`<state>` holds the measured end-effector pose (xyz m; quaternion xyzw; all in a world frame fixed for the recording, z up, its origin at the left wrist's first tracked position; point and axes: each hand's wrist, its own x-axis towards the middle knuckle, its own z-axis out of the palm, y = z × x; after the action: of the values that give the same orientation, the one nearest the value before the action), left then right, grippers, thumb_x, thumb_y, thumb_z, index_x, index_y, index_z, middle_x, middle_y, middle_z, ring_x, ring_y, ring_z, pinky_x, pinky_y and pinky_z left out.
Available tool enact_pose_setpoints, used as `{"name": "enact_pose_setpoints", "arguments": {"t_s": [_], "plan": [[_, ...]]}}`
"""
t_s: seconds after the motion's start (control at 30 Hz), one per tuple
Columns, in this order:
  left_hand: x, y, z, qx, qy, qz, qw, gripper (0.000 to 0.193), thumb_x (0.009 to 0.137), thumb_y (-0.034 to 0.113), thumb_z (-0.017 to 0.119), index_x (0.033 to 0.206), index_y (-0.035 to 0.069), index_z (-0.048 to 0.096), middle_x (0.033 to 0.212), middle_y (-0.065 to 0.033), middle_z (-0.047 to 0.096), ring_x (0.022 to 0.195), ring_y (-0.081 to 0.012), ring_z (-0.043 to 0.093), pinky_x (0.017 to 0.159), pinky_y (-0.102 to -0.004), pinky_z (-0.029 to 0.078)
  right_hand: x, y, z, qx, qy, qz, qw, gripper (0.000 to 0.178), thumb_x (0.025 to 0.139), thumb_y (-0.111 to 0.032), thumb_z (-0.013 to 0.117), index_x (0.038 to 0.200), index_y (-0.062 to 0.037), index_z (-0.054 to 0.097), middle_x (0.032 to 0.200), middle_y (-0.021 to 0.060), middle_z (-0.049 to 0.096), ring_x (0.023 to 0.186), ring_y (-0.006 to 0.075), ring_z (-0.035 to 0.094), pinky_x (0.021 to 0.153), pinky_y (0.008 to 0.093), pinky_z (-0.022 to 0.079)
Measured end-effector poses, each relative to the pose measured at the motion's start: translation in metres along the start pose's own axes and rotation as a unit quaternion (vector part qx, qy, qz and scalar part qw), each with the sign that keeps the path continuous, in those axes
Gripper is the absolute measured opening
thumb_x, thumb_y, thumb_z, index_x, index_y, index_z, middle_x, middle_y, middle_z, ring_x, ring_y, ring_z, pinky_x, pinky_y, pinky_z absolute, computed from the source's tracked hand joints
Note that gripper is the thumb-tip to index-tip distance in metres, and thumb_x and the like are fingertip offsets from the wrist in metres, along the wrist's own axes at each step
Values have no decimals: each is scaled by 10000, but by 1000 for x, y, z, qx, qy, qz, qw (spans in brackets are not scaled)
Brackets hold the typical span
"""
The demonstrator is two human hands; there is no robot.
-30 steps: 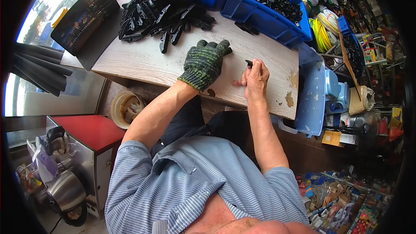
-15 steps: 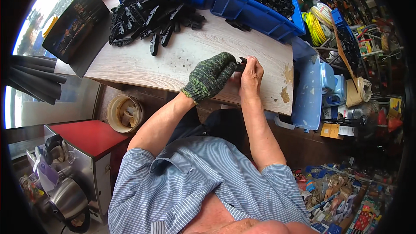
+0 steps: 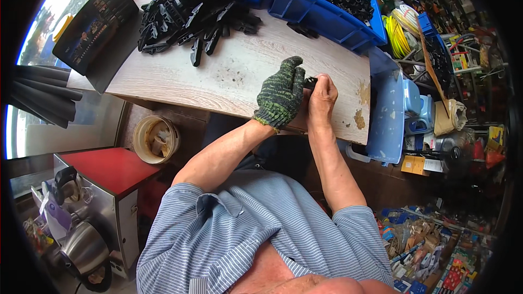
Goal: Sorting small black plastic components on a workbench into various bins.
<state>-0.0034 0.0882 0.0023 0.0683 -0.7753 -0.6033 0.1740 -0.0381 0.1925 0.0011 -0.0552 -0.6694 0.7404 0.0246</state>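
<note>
In front of me, over the near edge of the table, my two hands meet at a small black plastic clamp (image 3: 310, 83). My right hand (image 3: 322, 96) is bare and closed round its right end, thumb on top. My left hand (image 3: 280, 93) wears a dark green knitted glove and bears on the clamp's other side, fingers close together and bent at the tips. Most of the clamp is hidden between the hands. Beyond them, at the back left, lies a heap of black plastic clamps (image 3: 188, 20).
Two blue bins (image 3: 321, 19) of black parts stand along the far edge, with a few loose pieces (image 3: 302, 30) before them. A propped tablet (image 3: 97, 30) is at the left. A pale blue tub (image 3: 385, 114) adjoins the table's right end; a bucket (image 3: 143, 140) stands below left.
My left hand has shifted right, its fingers now pointing more upward. My right hand has moved slightly right and lower, still round the clamp, which shows less between the hands.
</note>
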Motion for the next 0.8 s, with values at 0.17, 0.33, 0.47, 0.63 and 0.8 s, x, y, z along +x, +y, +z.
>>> {"name": "enact_pose_setpoints", "arguments": {"t_s": [0.17,0.33,0.47,0.63,0.8], "plan": [[-2,-4,0,28,51,36,998,281,1004,235,515,1250,105,559,834,-213,686,776,-419,661,688,-515,503,6,15,-11,-42,-5,-27,999,317,994,-225,476,702,-101,478,652,-52,387,568,73,383,498,266,367],[-2,5,3,14,47,23,999,301,1017,256,489,1266,96,543,987,-206,677,843,-424,647,727,-515,495,4,10,-6,-77,32,-49,995,306,976,-216,465,716,-57,479,679,-41,385,664,81,356,597,277,334],[-6,-1,5,46,75,135,987,319,1004,272,519,1243,62,551,966,-213,690,854,-435,652,732,-508,511,7,19,-13,-87,-7,-94,992,328,994,-244,504,723,-61,508,700,-45,417,675,85,374,614,269,352],[-7,1,-3,42,-39,11,998,322,984,260,556,1206,27,567,1011,-242,676,905,-423,656,760,-493,526,10,22,-19,-158,-50,-123,978,323,1000,-259,537,737,-72,553,725,-56,460,694,77,396,643,254,369],[-9,-27,-4,217,-37,221,950,416,891,132,636,1275,-1,547,1184,-266,624,1009,-420,641,792,-486,538,6,20,-6,-73,5,-53,996,374,1009,-233,502,689,-49,440,666,-49,348,658,78,318,593,288,298]]}}
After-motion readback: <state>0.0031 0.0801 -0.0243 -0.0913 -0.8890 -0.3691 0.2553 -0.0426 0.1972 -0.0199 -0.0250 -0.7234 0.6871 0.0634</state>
